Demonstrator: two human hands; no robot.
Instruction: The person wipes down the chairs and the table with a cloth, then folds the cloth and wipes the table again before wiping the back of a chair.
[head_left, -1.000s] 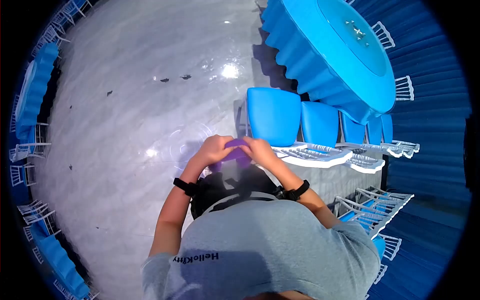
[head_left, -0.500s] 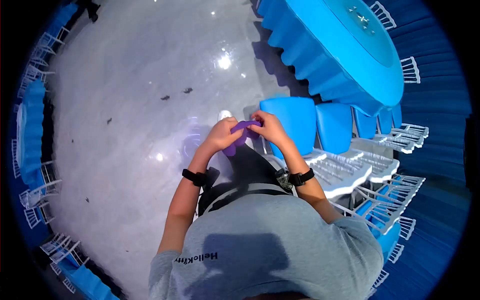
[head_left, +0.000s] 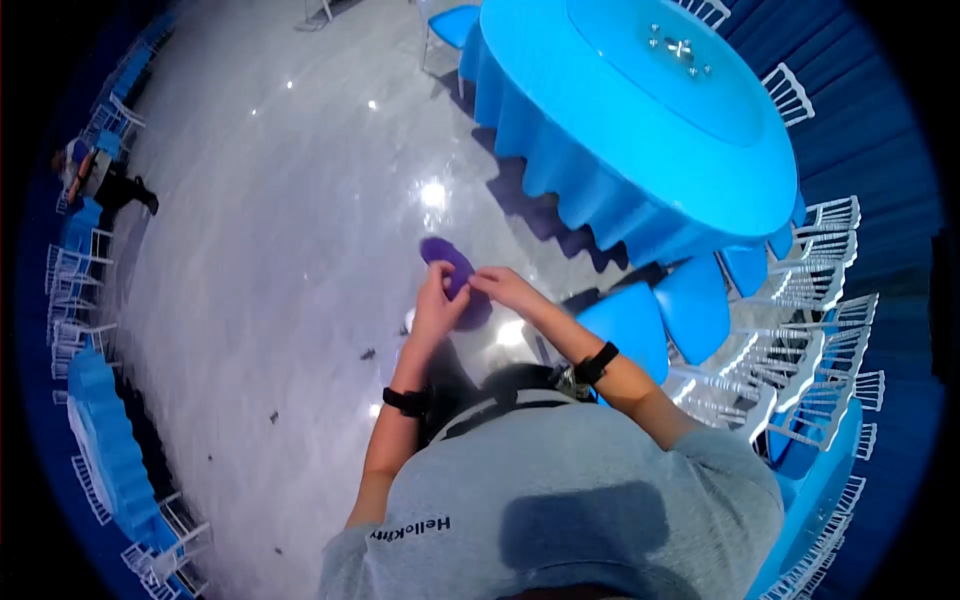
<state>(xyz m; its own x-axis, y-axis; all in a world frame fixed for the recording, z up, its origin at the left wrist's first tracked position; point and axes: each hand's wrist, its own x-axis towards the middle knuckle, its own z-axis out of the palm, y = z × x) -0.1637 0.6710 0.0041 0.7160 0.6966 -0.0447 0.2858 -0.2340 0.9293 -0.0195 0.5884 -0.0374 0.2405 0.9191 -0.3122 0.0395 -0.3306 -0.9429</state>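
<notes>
A soft purple piece (head_left: 475, 311), rounded and floppy in outline, hangs between my two hands over the pale floor; I cannot tell what kind of thing it is. My left hand (head_left: 437, 302) is closed on it, thumb and fingers pinching its middle. From the other side my right hand (head_left: 503, 287) pinches it close to the left fingertips. Part of the purple piece sticks out above the left fingers, and another part droops below, near my dark trousers. Black straps circle both wrists.
To the right stands a large round table (head_left: 640, 130) with a bright blue cloth. Blue-seated white chairs (head_left: 697, 305) line up close to my right arm. Along the left edge are more covered tables (head_left: 110, 430) and white chairs; a person (head_left: 100, 180) sits there.
My view has turned, and the round table shows more fully. The purple piece went from a stretched, looped strip between my hands to a rounder hanging shape. Both hands still grip it.
</notes>
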